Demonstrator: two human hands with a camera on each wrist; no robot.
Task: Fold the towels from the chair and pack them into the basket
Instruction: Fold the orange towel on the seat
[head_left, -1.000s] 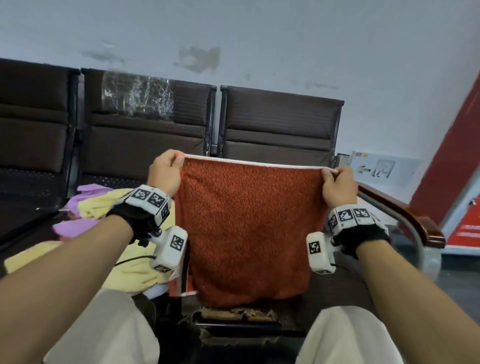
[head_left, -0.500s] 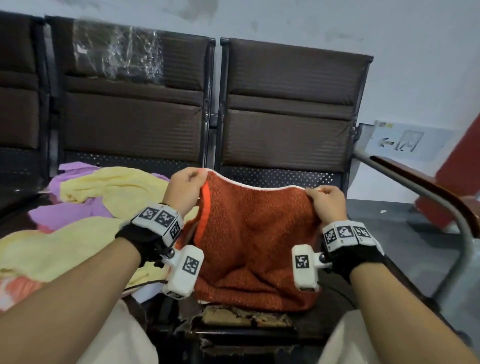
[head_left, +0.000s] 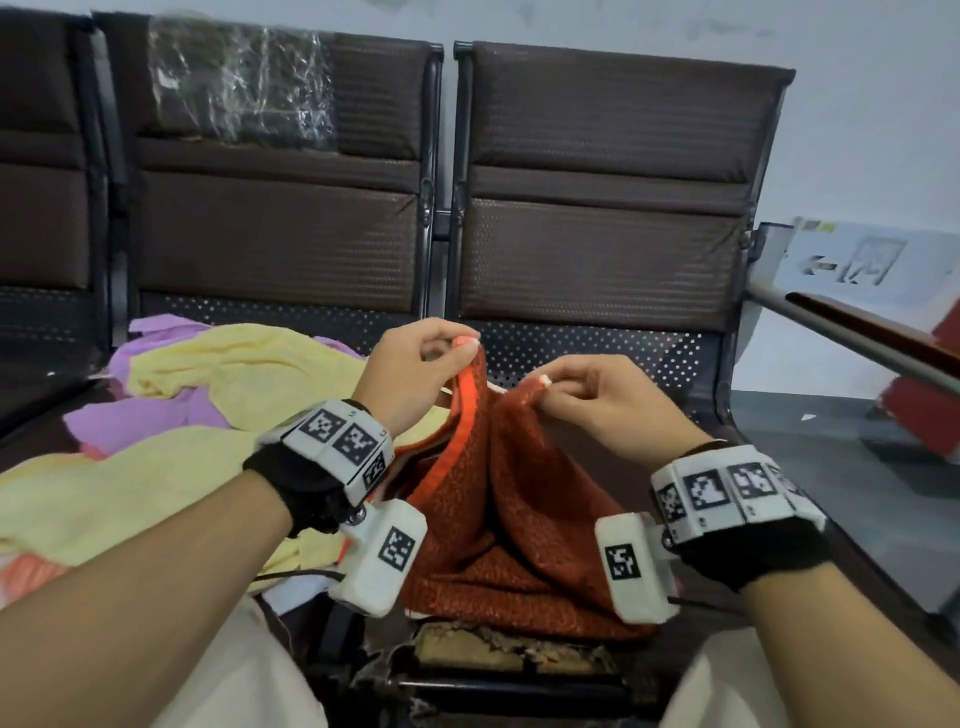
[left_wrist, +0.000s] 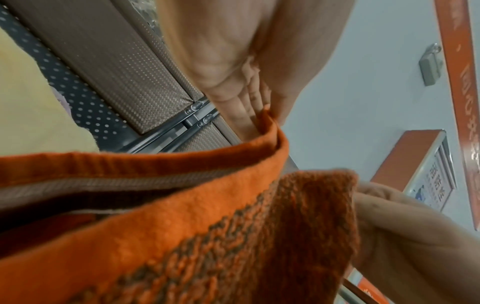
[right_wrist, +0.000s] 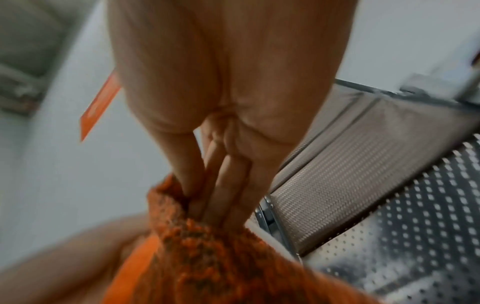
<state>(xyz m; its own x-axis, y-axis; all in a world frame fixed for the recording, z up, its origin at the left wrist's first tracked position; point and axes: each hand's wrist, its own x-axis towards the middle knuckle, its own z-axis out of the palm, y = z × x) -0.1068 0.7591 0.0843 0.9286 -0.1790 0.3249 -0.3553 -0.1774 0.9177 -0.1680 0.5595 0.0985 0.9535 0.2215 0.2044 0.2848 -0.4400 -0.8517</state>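
Brown chairs against grey wall; rust towel on seat, top corners pinched close together by left hand and right hand, folds hanging vertical

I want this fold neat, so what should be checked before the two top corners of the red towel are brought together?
1. Left hand pinches its corner of the red towel: ok.
2. Right hand pinches its corner: ok.
3. Corners level: not ok, the left one is higher.
4. Towel's bottom rests on the seat: ok.
5. Bottom edges aligned: cannot tell, bunched.
6. Basket within reach: cannot tell, not in view.
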